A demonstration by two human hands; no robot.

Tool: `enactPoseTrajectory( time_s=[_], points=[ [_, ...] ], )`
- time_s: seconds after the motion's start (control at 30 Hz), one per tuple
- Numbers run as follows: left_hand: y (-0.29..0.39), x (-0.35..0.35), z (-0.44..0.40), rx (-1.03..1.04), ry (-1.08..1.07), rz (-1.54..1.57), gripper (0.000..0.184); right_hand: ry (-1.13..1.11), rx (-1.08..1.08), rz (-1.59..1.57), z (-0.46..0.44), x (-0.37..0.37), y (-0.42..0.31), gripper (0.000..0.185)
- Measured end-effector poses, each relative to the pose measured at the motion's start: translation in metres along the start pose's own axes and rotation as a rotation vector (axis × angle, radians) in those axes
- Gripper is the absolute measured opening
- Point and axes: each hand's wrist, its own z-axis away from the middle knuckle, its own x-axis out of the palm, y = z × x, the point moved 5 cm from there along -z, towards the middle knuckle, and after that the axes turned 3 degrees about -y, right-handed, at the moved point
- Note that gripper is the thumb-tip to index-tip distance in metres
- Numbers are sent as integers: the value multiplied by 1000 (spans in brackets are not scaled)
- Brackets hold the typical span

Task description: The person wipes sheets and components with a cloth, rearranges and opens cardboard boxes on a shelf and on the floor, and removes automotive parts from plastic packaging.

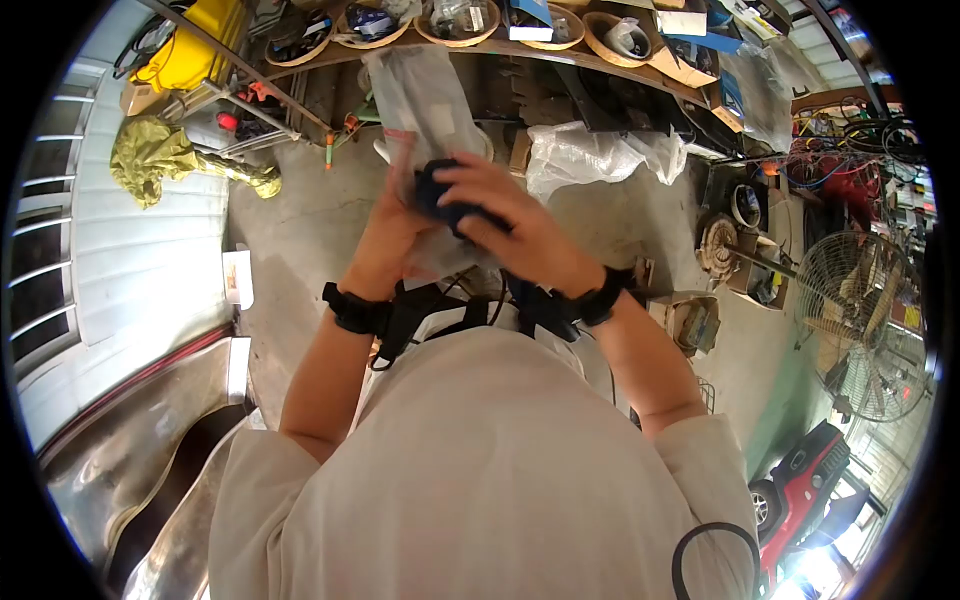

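Note:
Both of my hands are raised together in front of my chest. My right hand (520, 225) has its fingers bent over a dark, dense object (450, 195), blurred by motion. Close beside it on the left, my left hand (395, 230) grips a translucent plastic bag (430, 95) that stretches up towards the shelf. The dark object lies against the bag; whether it is inside or outside I cannot tell. Each wrist wears a black band.
A shelf (480, 48) with baskets and boxes runs along the top. Clear plastic wrapping (590, 160) lies beneath it. A wire fan (865, 325) and an open carton (690, 325) stand right, a yellow-green cover (155, 160) left, metal sheets (130, 460) lower left.

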Motion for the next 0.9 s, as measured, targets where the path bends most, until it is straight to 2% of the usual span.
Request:
enactPoseTrajectory(
  time_s=[0.13, 0.23, 0.27, 0.37, 0.43, 0.5, 0.6, 0.7, 0.8, 0.9],
  points=[
    [11, -7, 2, 55, -54, 149, 97, -29, 107, -39, 24, 8, -7, 26],
    [29, -1, 6, 176, 5, 129, 94, 98, 434, -191, 50, -11, 9, 27],
    [35, 2, 7, 207, 23, 121, 93, 325, 591, -400, 67, -11, 24, 30],
    [37, 11, 13, 228, 48, 144, 90, 503, 355, -476, 50, -19, -13, 34],
    [33, 19, 12, 209, 62, 207, 89, 262, -27, 75, 18, -10, -43, 38],
    [26, 25, 14, 175, 90, 305, 89, 143, -49, 491, 1, 6, -46, 36],
    [21, 19, 17, 131, 109, 272, 90, 362, 46, 408, 8, 14, -26, 29],
    [22, 20, 20, 178, 128, 240, 90, 482, 498, -39, 17, 13, -4, 27],
    [28, 25, 25, 268, 129, 215, 94, 741, 710, -209, 33, -6, 37, 31],
    [37, 28, 29, 310, 138, 188, 91, 800, 631, -1092, 30, 9, 42, 36]
  ],
)
